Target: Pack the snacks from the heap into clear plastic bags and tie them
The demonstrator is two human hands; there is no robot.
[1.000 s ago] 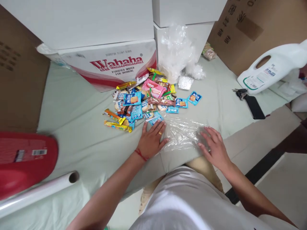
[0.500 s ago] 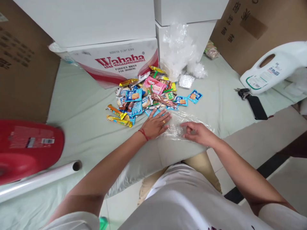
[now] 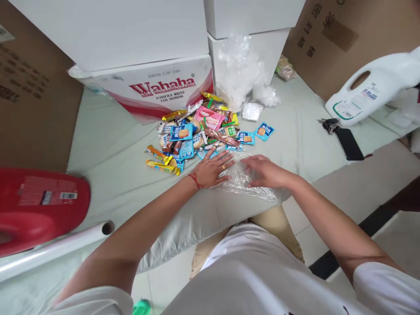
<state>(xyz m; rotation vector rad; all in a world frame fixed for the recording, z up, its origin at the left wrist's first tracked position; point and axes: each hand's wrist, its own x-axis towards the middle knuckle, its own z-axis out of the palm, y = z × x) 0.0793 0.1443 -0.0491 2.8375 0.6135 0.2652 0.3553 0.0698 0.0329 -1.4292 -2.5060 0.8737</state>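
Note:
A clear, crinkled plastic sheet or bag (image 3: 240, 177) lies near the front edge of the bed-like surface. My left hand (image 3: 210, 171) rests flat at its left side, fingers spread and palm down, with nothing held. Over its right part is my right hand (image 3: 269, 171), slightly blurred, its fingers stretched forward and the thumb apart. Just beyond my left fingertips spreads a pile of small wrapped snacks, among them a pink packet (image 3: 209, 118), a brown stick-shaped packet (image 3: 223, 137) and a blue packet (image 3: 181, 131).
Behind the pile stand a Wahaba-style water carton (image 3: 164, 87) and crumpled clear plastic (image 3: 241, 70). A white detergent bottle (image 3: 370, 89), keys (image 3: 330, 125) and a black phone (image 3: 349, 143) lie right. On the left are a red jug (image 3: 49, 210) and a white roll (image 3: 59, 247).
My right hand has opened from a pointing shape with curled fingers and shifted slightly up. The plastic's right part is drawn in and more bunched. My left hand stays flat.

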